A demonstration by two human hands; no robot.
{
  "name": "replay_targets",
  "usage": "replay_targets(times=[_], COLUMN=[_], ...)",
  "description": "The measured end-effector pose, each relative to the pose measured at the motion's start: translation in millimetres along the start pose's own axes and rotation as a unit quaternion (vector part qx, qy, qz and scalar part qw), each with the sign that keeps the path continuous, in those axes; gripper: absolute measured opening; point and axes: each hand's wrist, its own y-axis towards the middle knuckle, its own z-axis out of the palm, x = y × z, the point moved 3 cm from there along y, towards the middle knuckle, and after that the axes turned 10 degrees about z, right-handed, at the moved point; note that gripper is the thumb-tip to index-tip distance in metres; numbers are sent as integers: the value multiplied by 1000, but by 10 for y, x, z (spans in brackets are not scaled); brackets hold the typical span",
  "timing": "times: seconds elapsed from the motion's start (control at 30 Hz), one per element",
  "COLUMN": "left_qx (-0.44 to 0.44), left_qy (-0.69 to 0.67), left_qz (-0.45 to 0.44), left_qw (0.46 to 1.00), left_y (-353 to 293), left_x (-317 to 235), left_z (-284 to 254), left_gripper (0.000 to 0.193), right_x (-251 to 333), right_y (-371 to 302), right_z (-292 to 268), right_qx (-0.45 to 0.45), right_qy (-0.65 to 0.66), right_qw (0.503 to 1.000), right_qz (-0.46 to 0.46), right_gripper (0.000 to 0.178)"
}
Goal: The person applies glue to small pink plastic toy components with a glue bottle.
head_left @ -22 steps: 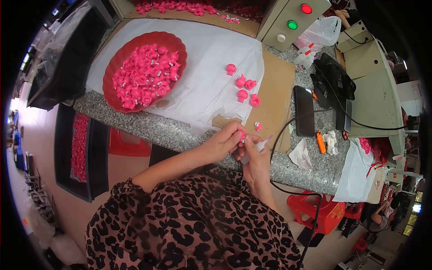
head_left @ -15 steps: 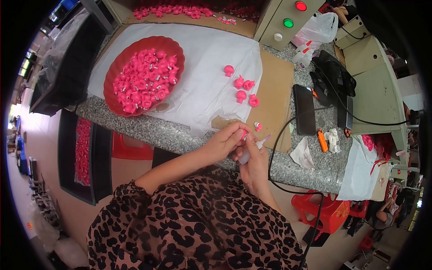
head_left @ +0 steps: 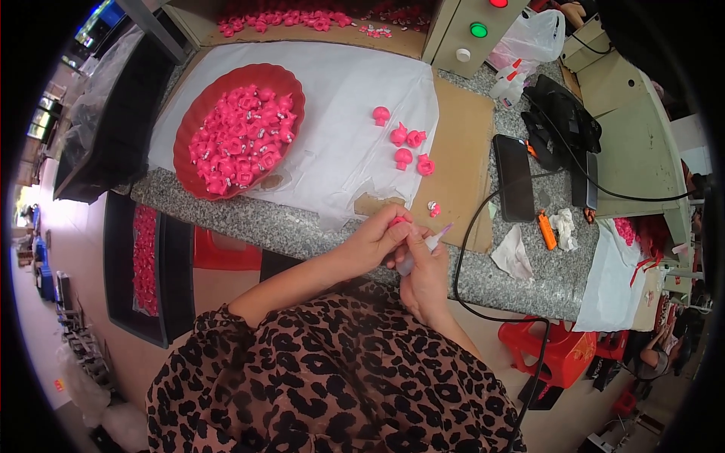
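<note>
My left hand (head_left: 374, 240) is closed around a small pink plastic figure piece (head_left: 399, 221), mostly covered by the fingers. Pressed close against it, my right hand (head_left: 427, 281) grips a small translucent squeeze bottle (head_left: 433, 241) whose thin purple nozzle points up and to the right. The right thumb and fingertips meet the left fingertips at the piece. Just beyond the hands, a tiny pink-and-white part (head_left: 433, 208) lies on brown cardboard (head_left: 461, 158). Farther off, several loose pink figure pieces (head_left: 403, 158) sit on white paper (head_left: 340, 98).
A red scalloped bowl (head_left: 294, 83) heaped with pink pieces stands at left. A black crate (head_left: 172, 302) is below it. Rightward lie a phone (head_left: 513, 177), an orange lighter (head_left: 547, 230), crumpled tissue (head_left: 513, 254) and white bottles (head_left: 507, 89). A black cable (head_left: 462, 264) runs beside my right hand.
The view has shifted slightly. Both hands stay together, and the fingers have turned a little, with the right thumb closer over the pink piece.
</note>
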Motion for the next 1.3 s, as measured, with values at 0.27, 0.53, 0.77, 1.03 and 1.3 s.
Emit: replay_targets(times=[0.27, 0.53, 0.77, 1.03, 1.3], left_qx=[-47, 8, -66, 17, -238], left_qy=[-47, 48, -135, -497, 355], left_qz=[6, 10, -60, -174, 210], left_qw=[998, 999, 987, 850, 879], left_y=[16, 11, 38, 8, -65], left_x=[-51, -9, -15, -59, -885], left_z=[39, -17, -122, -151, -618], left_gripper=[16, 19, 25, 19, 18], right_x=[46, 39, 92, 154, 237], right_y=[12, 9, -29, -78, -70], right_z=[40, 30, 55, -71, -179], right_qx=[-7, -5, -22, -30, 8], right_qy=[-10, -17, -6, -15, -18], right_qw=[999, 1000, 999, 999, 1000], right_qz=[32, 22, 27, 7, 15], right_gripper=[22, 22, 21, 16, 19])
